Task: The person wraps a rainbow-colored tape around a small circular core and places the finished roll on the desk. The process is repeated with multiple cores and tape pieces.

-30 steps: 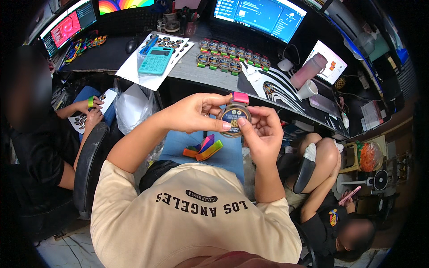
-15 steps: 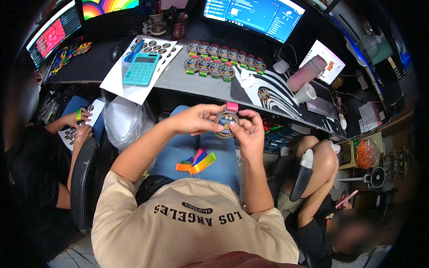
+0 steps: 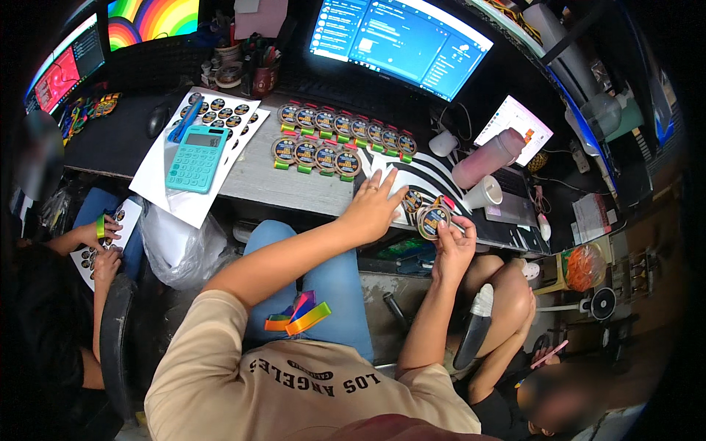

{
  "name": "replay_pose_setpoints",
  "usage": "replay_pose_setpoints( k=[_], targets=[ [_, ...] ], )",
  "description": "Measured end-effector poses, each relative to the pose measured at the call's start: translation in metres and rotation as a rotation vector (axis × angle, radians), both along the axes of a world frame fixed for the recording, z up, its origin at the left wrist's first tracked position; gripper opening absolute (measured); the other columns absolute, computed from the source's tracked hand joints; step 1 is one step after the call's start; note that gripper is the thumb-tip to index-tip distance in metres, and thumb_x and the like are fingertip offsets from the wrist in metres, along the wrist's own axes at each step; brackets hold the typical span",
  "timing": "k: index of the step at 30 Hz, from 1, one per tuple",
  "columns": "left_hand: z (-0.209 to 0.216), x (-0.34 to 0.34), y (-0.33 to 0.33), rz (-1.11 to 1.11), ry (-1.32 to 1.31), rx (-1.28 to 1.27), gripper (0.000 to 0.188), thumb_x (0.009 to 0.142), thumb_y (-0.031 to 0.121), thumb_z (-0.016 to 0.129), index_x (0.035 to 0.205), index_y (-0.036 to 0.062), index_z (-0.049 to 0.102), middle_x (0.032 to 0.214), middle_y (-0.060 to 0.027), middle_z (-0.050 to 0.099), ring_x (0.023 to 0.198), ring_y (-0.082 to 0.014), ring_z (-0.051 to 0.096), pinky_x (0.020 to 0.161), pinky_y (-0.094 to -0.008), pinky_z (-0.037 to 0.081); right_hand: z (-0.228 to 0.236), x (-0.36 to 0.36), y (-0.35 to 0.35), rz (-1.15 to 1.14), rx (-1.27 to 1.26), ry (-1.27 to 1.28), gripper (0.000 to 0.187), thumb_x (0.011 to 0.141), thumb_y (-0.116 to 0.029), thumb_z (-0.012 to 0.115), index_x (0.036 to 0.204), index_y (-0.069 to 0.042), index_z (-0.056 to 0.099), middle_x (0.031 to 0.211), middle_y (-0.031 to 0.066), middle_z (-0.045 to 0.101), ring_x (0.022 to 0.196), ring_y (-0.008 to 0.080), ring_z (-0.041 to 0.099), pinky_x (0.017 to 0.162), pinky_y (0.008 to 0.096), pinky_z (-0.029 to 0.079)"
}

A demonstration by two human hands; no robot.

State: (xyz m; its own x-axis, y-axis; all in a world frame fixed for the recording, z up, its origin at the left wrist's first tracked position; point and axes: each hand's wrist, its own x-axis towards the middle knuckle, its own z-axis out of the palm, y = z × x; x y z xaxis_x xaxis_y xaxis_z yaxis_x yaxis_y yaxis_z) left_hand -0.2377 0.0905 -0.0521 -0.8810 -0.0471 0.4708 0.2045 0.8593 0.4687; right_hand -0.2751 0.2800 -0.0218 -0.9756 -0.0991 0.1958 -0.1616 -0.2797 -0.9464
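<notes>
My right hand (image 3: 456, 246) holds a round medal (image 3: 432, 221) near the desk's front edge, its fingers closed on the rim; a short pink ribbon piece shows at the medal's top. My left hand (image 3: 373, 209) reaches onto the black-and-white striped mat (image 3: 425, 169) with its fingers stretched out. Whatever lies under those fingertips is hard to make out. Between the two hands, a round dark sticker (image 3: 412, 200) lies on the mat. Farther back, medals (image 3: 324, 157) with green and pink ribbon ends lie in two rows. Rainbow ribbon (image 3: 301, 314) rests on my lap.
A teal calculator (image 3: 195, 159) and blue scissors-like tool (image 3: 185, 121) lie on sticker sheets (image 3: 158, 158). Right of the mat stand a pink bottle (image 3: 485, 158) and white cup (image 3: 483, 192). A plastic bag (image 3: 180, 250) hangs below the desk. People sit on both sides.
My left hand has let go of the medal and moved forward onto the mat. My right hand has carried the medal rightward, toward the desk edge. The view has shifted slightly.
</notes>
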Motion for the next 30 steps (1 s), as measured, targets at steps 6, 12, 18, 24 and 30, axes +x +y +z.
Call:
replay_pose_setpoints(
  k=[6,12,18,24,30],
  targets=[
    [-0.015,-0.063,0.001,0.226,-0.205,-0.199,0.053,0.090,0.009,0.048,0.141,0.0002,0.039,0.148,-0.0280,0.029,0.136,-0.0533,0.023,0.111,-0.0585,0.022,-0.002,-0.001,0.011,-0.027,0.005,0.009,0.033,0.082,0.000,0.072,0.106,-0.003,0.049,0.080,0.0085,0.067,0.064,0.0078,0.058,0.055,0.0178,0.040],
    [-0.026,-0.066,0.002,0.102,-0.121,0.039,0.043,0.090,0.010,0.052,0.131,-0.0014,0.049,0.142,-0.0289,0.036,0.131,-0.0539,0.032,0.109,-0.0539,0.030,-0.004,-0.011,0.004,-0.012,0.047,-0.008,0.032,0.083,0.000,0.070,0.108,-0.002,0.050,0.080,0.0085,0.067,0.066,0.0091,0.060,0.057,0.0187,0.042],
    [-0.019,-0.019,0.010,0.082,0.123,0.216,0.034,0.086,0.010,0.060,0.118,0.0000,0.058,0.137,-0.0280,0.042,0.129,-0.0502,0.036,0.108,-0.0522,0.033,0.015,-0.071,-0.052,0.174,0.062,-0.038,0.031,0.084,0.000,0.069,0.110,0.000,0.052,0.083,0.0118,0.068,0.069,0.0129,0.064,0.058,0.0221,0.049],
    [-0.018,0.039,0.007,0.197,0.060,0.189,0.029,0.087,0.018,0.060,0.116,0.0124,0.062,0.125,-0.0187,0.050,0.114,-0.0379,0.046,0.092,-0.0517,0.038,-0.002,-0.092,-0.121,0.423,0.285,-0.196,0.030,0.083,-0.001,0.069,0.109,-0.001,0.053,0.081,0.0103,0.067,0.063,0.0139,0.064,0.052,0.0231,0.049],
    [-0.024,0.038,0.007,0.319,0.010,0.131,0.038,0.088,0.026,0.060,0.124,0.0141,0.058,0.130,-0.0174,0.048,0.116,-0.0355,0.046,0.090,-0.0514,0.037,-0.008,-0.086,-0.133,0.465,0.053,-0.419,0.029,0.087,-0.002,0.065,0.112,-0.005,0.051,0.093,0.0111,0.066,0.077,0.0197,0.065,0.068,0.0343,0.053]
  ],
)
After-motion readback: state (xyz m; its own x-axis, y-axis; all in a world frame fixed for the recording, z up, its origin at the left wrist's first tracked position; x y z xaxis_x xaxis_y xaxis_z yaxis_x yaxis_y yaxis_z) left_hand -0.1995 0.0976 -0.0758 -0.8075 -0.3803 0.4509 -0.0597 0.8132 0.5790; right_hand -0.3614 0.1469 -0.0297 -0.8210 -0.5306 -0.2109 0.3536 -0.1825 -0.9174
